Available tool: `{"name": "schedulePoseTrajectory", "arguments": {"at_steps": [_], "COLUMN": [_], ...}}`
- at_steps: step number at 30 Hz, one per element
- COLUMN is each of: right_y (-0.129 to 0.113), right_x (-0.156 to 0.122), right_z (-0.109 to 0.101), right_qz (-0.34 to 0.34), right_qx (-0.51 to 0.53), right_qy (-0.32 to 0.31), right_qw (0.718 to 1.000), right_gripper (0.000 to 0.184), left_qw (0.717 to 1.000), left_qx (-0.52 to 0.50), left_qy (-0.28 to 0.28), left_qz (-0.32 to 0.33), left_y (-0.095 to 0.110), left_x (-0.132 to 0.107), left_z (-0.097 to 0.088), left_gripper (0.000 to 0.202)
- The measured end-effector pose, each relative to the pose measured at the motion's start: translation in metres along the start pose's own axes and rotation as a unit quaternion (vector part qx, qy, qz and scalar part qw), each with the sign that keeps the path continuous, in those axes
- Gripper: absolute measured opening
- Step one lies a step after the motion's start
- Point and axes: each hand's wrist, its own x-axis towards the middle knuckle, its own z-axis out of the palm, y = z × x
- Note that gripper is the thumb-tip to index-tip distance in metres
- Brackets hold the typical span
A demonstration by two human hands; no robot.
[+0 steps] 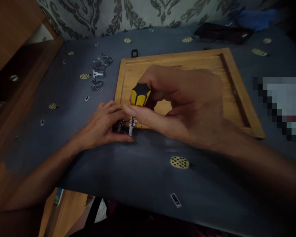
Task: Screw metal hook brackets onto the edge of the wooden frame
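Note:
My right hand (187,102) is closed round a screwdriver (141,93) with a black and yellow handle. The screwdriver stands nearly upright, its end toward a metal cabinet hinge (131,127) at the near left corner of a wooden cabinet door (239,89). My left hand (103,123) steadies the hinge, thumb on the near side and fingers on the far side. Between the two hands, the screwdriver's tip and any screw are too small and dark to make out. The door lies flat, with a raised frame round its panel.
Several loose metal hinges (98,74) lie left of the door on the dark patterned tablecloth (138,164). A small black piece (134,53) sits behind the door. Farther back are a dark case (223,34) and a blue cloth (258,19). Wooden furniture (12,36) stands at the left.

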Motion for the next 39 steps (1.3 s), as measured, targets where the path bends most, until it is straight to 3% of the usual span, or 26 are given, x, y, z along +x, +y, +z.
{"name": "schedulePoseTrajectory", "arguments": {"at_steps": [5,11,24,33,37,38,39], "right_y": [0.003,0.001,-0.003,-0.006,-0.006,-0.006,-0.005], "right_x": [0.003,0.006,0.004,0.004,0.012,0.014,0.015], "right_z": [0.0,-0.002,0.0,0.002,-0.006,-0.01,-0.012], "right_qz": [-0.021,0.019,0.008,0.059,0.049,0.065,0.105], "right_qx": [0.001,-0.004,0.001,0.035,0.053,0.064,0.084], "right_qy": [-0.003,-0.021,-0.009,-0.004,0.117,0.111,0.066], "right_qw": [1.0,1.0,1.0,0.998,0.991,0.99,0.989], "right_gripper": [0.029,0.031,0.039,0.032,0.053,0.058,0.062], "left_qw": [1.0,1.0,0.999,1.0,1.0,1.0,1.0], "left_qx": [0.001,0.012,0.003,0.014,0.014,0.013,0.011], "left_qy": [0.014,0.018,-0.012,-0.011,-0.012,-0.008,-0.006], "left_qz": [0.003,0.009,-0.036,-0.025,-0.005,0.0,0.002], "left_y": [0.001,0.002,0.002,0.004,0.002,0.001,0.001], "left_x": [0.0,0.001,0.002,0.001,0.002,0.002,0.002], "left_z": [0.0,0.0,-0.002,-0.003,-0.003,-0.003,-0.003], "left_gripper": [0.064,0.071,0.06,0.065,0.062,0.061,0.06]}}
